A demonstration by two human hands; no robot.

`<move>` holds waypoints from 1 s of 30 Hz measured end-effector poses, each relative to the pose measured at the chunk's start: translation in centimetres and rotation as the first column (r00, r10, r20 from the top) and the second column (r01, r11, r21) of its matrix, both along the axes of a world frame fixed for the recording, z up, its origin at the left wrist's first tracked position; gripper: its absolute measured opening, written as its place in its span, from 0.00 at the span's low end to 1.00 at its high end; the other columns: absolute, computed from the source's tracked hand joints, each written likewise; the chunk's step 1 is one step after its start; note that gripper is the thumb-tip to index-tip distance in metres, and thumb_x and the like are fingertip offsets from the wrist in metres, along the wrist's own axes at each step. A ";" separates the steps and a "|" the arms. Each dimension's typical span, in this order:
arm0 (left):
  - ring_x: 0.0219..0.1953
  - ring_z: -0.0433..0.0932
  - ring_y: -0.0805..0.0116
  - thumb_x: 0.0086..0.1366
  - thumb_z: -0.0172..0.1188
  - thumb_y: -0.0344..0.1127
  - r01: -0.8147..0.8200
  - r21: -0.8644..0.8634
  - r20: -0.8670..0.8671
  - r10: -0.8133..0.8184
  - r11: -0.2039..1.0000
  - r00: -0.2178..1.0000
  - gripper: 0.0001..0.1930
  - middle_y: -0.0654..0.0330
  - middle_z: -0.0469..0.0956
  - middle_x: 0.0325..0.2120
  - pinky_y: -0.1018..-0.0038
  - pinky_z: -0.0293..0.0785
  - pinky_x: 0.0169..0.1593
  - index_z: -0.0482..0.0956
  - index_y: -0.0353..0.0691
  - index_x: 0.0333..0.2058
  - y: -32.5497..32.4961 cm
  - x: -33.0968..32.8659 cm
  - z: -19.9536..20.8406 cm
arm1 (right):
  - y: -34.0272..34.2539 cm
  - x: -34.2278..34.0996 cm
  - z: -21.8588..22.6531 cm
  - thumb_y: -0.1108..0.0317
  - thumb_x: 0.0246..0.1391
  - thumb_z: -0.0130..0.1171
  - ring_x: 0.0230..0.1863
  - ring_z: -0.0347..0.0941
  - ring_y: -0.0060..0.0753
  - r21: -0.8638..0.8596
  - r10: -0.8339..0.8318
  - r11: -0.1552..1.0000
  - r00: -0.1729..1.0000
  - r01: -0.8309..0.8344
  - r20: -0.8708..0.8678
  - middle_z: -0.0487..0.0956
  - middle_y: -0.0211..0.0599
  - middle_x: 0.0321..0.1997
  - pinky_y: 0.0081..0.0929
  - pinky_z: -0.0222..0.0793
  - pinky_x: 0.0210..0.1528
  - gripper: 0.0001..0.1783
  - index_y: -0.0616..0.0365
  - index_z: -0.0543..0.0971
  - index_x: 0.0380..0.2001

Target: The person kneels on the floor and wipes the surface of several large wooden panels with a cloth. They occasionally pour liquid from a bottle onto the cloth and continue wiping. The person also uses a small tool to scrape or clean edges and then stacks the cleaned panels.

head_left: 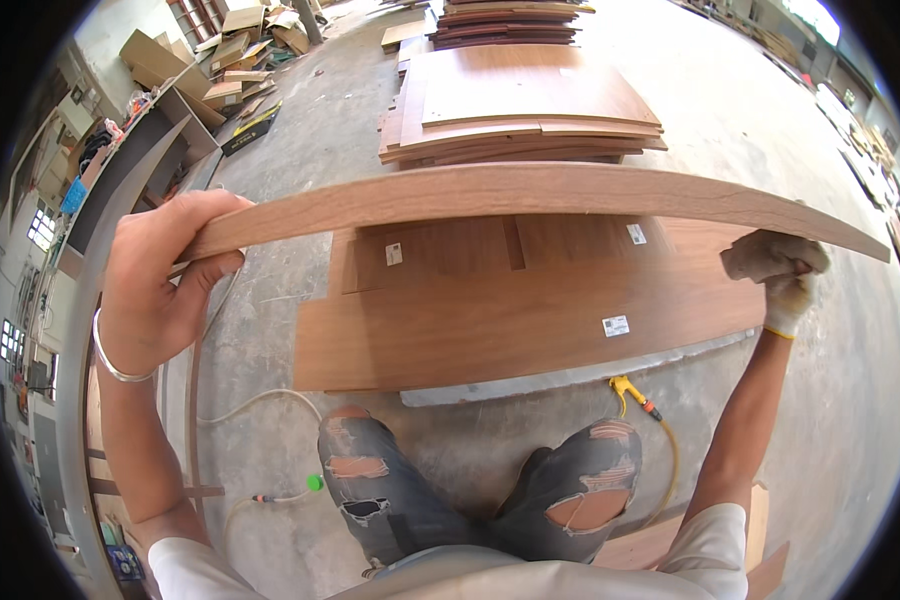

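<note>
A long wood-grain board is held up in front of me, its narrow edge turned toward me. Bare except for a silver bangle, my left hand grips the board's left end, fingers over the top and thumb beneath. My right hand, in a pale work glove with a darker patch, supports the board near its right end from below; its fingers are curled and partly hidden. Below the board lies a low stack of brown panels with white labels, resting on a grey base.
Farther off stand a stack of wood panels and a darker pile. A yellow air blow gun with its hose lies on the floor by the grey base. A grey shelf unit and cardboard scraps are at the left.
</note>
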State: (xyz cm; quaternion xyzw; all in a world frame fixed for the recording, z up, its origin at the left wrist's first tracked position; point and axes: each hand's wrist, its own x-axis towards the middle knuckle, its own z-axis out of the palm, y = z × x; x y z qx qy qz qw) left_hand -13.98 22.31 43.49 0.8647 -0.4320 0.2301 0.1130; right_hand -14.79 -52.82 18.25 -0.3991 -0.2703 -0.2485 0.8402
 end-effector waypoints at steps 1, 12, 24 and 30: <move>0.30 0.83 0.55 0.54 0.71 0.25 -0.007 -0.027 0.029 0.008 1.000 1.000 0.17 0.50 0.82 0.31 0.70 0.78 0.37 0.80 0.32 0.43 -0.1 0.5 0.0 | -2.3 1.0 -1.4 0.68 0.58 0.54 0.68 0.67 0.39 0.018 -0.151 0.988 0.980 0.155 -0.130 0.70 0.41 0.67 0.40 0.64 0.70 0.33 0.61 0.65 0.68; 0.59 0.75 0.55 0.59 0.71 0.58 -0.129 -0.406 0.845 0.425 0.905 0.325 0.37 0.55 0.81 0.53 0.57 0.56 0.71 0.76 0.36 0.57 2.3 10.2 -2.1 | -9.4 10.3 -1.3 0.66 0.60 0.53 0.60 0.75 0.39 0.136 -0.165 0.970 0.957 0.201 -0.240 0.81 0.41 0.53 0.42 0.68 0.66 0.17 0.63 0.79 0.49; 0.64 0.72 0.60 0.76 0.49 0.51 -0.321 -0.774 -0.041 -0.463 -0.545 0.885 0.23 0.57 0.75 0.59 0.59 0.66 0.68 0.73 0.41 0.59 6.4 18.5 -26.6 | 9.2 6.1 0.9 0.63 0.65 0.47 0.57 0.74 0.40 0.028 -0.358 0.930 0.921 0.366 -0.154 0.79 0.42 0.53 0.41 0.67 0.64 0.18 0.63 0.76 0.51; 0.60 0.76 0.59 0.75 0.49 0.49 -0.303 -0.918 0.036 -0.816 -0.255 0.577 0.20 0.58 0.79 0.56 0.56 0.72 0.66 0.77 0.41 0.54 5.8 13.8 -28.4 | 7.5 4.0 -0.4 0.67 0.57 0.48 0.50 0.75 0.37 0.354 -0.376 0.851 0.921 0.388 -0.105 0.78 0.39 0.45 0.37 0.71 0.58 0.14 0.63 0.76 0.42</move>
